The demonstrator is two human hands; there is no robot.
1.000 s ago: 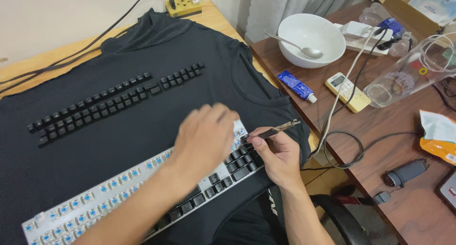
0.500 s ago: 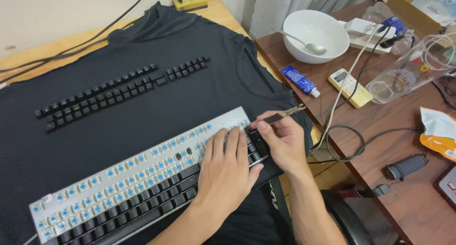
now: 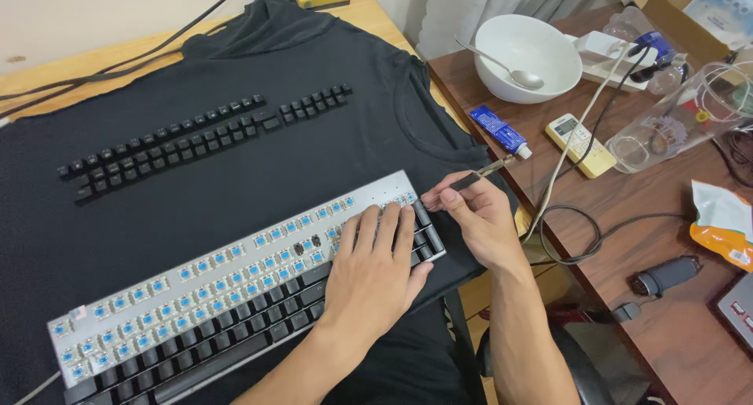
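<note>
A mechanical keyboard (image 3: 196,295) lies on a black T-shirt (image 3: 235,162); its upper rows show bare blue switches, its lower rows still carry black keycaps. My left hand (image 3: 372,268) rests flat on the keyboard's right part, fingers spread. My right hand (image 3: 474,217) pinches a thin metal keycap puller (image 3: 486,172) at the keyboard's right end, its tip down among the keys and hidden by my fingers. Several removed black keycaps (image 3: 196,134) sit in rows on the shirt farther back.
On the brown table (image 3: 627,224) at right stand a white bowl with a spoon (image 3: 527,48), a blue tube (image 3: 500,130), a small remote (image 3: 580,144), a clear plastic cup (image 3: 671,126), cables (image 3: 580,232) and a snack bag (image 3: 722,224).
My left hand came down off the raised position and slid right to lie flat on the keyboard. The right hand with the puller shifted slightly toward the keyboard's right end.
</note>
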